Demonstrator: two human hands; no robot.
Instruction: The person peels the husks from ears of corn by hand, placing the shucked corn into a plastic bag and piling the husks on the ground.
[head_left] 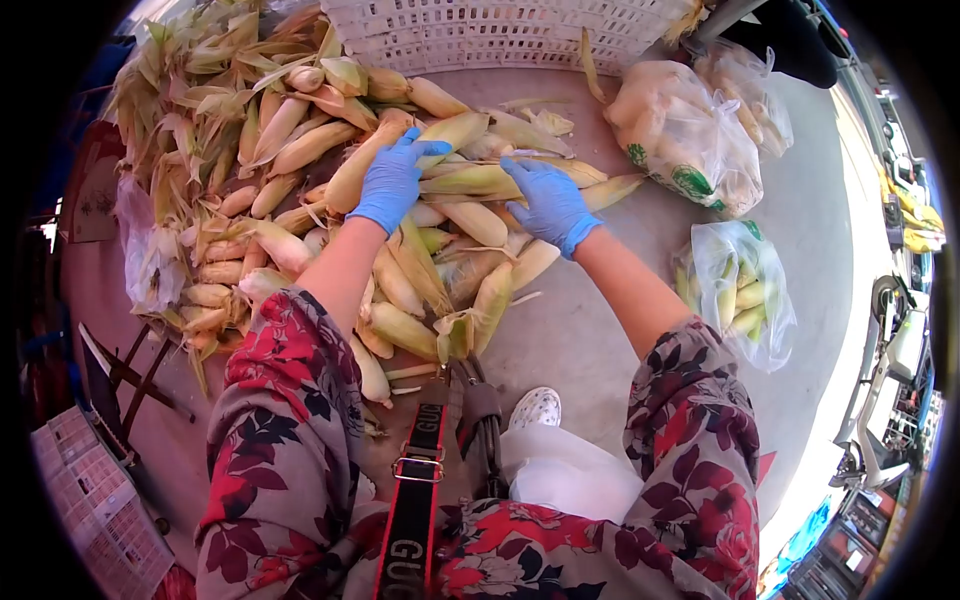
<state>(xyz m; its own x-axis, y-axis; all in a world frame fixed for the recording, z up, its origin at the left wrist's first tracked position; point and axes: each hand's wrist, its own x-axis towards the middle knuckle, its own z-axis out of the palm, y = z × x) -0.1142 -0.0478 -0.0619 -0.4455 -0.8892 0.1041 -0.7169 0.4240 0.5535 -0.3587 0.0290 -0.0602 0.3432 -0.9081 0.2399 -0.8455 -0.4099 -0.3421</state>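
Note:
My left hand (390,182), in a blue glove, lies on the heap beside a pale husked ear of corn (352,172). Its thumb points right and stands apart from the other fingers, some of which are hidden. To the right, my right hand (552,200), gloved in blue too, touches the right part of a green-husked ear (468,180) with spread fingers. More ears lie under and around both hands, among them a husked ear (478,222) between them and a leafy one (492,305) nearer my body.
Loose husks (170,100) pile up at the left. A white plastic crate (480,35) stands at the far side. Bags of corn (690,130) and a smaller clear bag (740,290) rest on the grey floor (590,330) at the right. A pink crate (100,500) is at the lower left.

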